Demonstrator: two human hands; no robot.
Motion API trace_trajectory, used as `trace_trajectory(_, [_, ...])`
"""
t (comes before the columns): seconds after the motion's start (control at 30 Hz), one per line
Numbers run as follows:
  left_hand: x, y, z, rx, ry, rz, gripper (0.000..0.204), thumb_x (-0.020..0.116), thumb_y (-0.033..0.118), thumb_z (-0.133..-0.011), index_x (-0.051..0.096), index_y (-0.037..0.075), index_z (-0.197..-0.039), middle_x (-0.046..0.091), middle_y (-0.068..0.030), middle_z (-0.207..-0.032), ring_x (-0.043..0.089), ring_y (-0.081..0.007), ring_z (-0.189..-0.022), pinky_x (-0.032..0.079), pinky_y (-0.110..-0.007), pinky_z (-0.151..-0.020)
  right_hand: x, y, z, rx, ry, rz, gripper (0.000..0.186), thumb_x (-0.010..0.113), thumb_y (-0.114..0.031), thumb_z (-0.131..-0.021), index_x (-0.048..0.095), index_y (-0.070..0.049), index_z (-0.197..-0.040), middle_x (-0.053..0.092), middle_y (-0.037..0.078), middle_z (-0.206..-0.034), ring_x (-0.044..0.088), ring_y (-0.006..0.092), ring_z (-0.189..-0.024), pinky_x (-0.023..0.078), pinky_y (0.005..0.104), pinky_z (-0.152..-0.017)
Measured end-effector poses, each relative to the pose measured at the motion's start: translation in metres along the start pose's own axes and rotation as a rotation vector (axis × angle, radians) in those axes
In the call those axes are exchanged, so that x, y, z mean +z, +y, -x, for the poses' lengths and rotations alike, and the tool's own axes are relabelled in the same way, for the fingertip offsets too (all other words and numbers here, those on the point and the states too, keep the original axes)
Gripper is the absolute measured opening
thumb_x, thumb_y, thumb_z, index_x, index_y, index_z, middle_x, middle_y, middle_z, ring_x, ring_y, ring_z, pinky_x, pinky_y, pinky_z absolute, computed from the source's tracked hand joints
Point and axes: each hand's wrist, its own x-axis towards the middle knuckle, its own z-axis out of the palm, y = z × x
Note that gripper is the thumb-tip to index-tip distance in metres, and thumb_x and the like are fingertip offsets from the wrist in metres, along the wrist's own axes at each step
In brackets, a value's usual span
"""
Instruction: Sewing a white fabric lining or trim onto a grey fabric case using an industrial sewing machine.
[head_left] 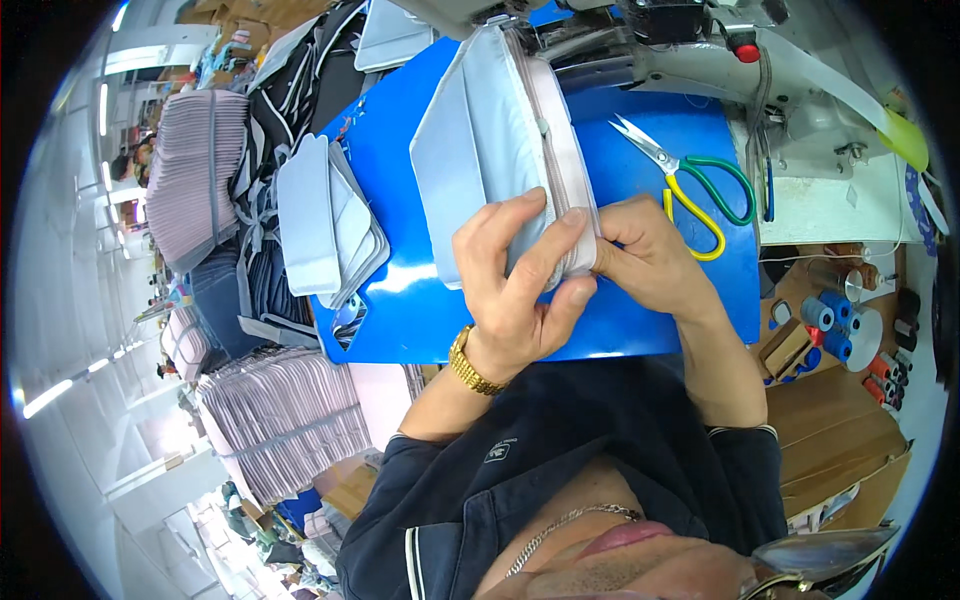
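Observation:
A light grey fabric panel (455,150) with a pale pink zipper band (565,150) along its right side lies on the blue work surface. Its far end reaches under the sewing machine (590,65). My left hand (510,280), with a gold watch at the wrist, grips the near end of the panel; its fingertips press on the zipper. My right hand (650,255) is closed on the band's near right edge, thumb and fingers pinching it. Just beyond the right hand lie scissors (680,170) with green and yellow handles, blades apart.
Grey panels (325,220) are stacked at the blue table's (390,330) left edge. Tied bundles of pinkish pieces (195,165) stand farther left, another bundle (285,420) below. Thread spools (835,325) sit on a shelf at right. A red button (746,53) is on the machine.

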Motion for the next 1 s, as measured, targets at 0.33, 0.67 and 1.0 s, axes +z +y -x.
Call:
trace_trajectory(0.33, [0.023, -0.029, -0.043, -0.024, 0.115, 0.028, 0.019, 0.079, 0.014, -0.085, 0.077, 0.007, -0.103, 0.063, -0.0132, -0.105, 0.057, -0.0287, -0.093, 0.046, -0.039, -0.079, -0.013, 0.004, -0.037, -0.04, -0.003, -0.04, 0.043, 0.062, -0.036, -0.107, 0.073, 0.001, -0.087, 0.071, 0.006, -0.072, 0.068, 0.0111, -0.068, 0.053, 0.0265, -0.06])
trace_trajectory(0.67, [0.049, -0.079, -0.085, 0.059, 0.131, 0.031, 0.01, 0.075, 0.015, -0.091, 0.077, 0.007, -0.096, 0.064, -0.0128, -0.103, 0.058, -0.029, -0.089, 0.047, -0.04, -0.079, -0.033, 0.008, -0.089, -0.095, 0.081, 0.004, 0.041, 0.062, -0.032, -0.107, 0.072, 0.003, -0.089, 0.071, 0.007, -0.075, 0.069, 0.0129, -0.068, 0.056, 0.0281, -0.063])
trace_trajectory(1.0, [0.024, -0.099, -0.053, 0.332, 0.083, -0.18, 0.059, 0.064, -0.012, -0.078, 0.064, 0.002, -0.135, 0.059, -0.0216, -0.141, 0.06, -0.0365, -0.123, 0.048, -0.045, -0.106, -0.023, -0.01, -0.091, -0.016, 0.33, 0.356, 0.05, 0.076, -0.042, -0.093, 0.069, 0.0, -0.067, 0.069, 0.011, -0.06, 0.067, 0.0159, -0.054, 0.05, 0.031, -0.053])
